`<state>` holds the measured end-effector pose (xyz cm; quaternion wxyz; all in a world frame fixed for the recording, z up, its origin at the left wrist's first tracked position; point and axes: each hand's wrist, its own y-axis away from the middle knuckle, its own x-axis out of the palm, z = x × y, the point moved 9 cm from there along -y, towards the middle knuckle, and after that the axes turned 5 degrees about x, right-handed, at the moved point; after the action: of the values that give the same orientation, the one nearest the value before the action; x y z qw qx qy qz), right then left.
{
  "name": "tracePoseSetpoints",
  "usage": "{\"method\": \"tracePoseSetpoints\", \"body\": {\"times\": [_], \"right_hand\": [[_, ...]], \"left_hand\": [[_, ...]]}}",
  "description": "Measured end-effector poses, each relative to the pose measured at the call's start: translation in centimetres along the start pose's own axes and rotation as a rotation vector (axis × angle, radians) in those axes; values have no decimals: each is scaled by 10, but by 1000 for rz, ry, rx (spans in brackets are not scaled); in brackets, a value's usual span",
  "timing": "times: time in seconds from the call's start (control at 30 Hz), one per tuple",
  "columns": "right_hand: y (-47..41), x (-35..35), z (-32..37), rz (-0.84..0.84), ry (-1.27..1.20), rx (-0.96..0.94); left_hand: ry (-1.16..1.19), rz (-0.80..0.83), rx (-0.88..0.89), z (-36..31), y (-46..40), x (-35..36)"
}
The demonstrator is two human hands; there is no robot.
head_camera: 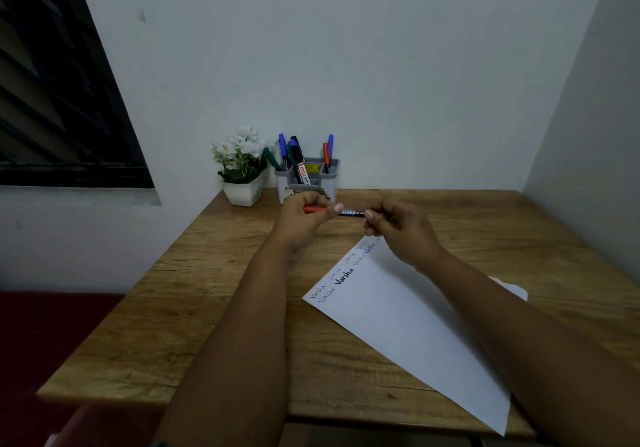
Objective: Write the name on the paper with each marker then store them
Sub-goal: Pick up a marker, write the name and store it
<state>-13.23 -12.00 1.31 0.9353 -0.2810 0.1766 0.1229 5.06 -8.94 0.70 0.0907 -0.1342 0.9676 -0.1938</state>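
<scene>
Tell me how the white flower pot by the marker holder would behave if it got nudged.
The flower pot is small with tall blooms above, so it is probably light and top-heavy and may tip. It stands near the table edge, so a leftward nudge could drop it. Its glossy base would likely slide.

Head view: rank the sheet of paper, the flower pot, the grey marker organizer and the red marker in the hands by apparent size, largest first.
1. Sheet of paper, largest, though nearest the camera.
2 and 3. Grey marker organizer and flower pot: too alike to rank.
4. Red marker, partly hidden by both hands.
</scene>
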Motion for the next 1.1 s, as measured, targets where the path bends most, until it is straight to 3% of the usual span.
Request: {"method": "tracePoseSetpoints", "body": {"times": [0.23, 0.37, 0.5, 0.63, 0.73, 0.9, 1.0, 1.1], "right_hand": [[2, 41, 32, 242, 642, -309], [-19, 66, 49, 319, 777, -288], [-41, 83, 45, 361, 715, -192], [-65, 86, 32, 349, 539, -75], [-96, 63, 33, 183, 346, -27], [-148, 21, 32, -268, 191, -35], [-167, 35, 30, -286, 220, -107], [-185, 62, 10, -159, 327, -56]], "left_hand": [[-265, 208, 51, -2, 3, 7], [-134, 99, 61, -5, 0, -9], [104, -143, 72, -4, -7, -29], [-30, -426, 56, 15, -4, -53], [-112, -545, 79, 20, -2, -63], [-144, -542, 123, 26, -11, -50], [-146, -507, 90, 38, -16, -44], [-147, -519, 79, 43, -19, -46]]}}
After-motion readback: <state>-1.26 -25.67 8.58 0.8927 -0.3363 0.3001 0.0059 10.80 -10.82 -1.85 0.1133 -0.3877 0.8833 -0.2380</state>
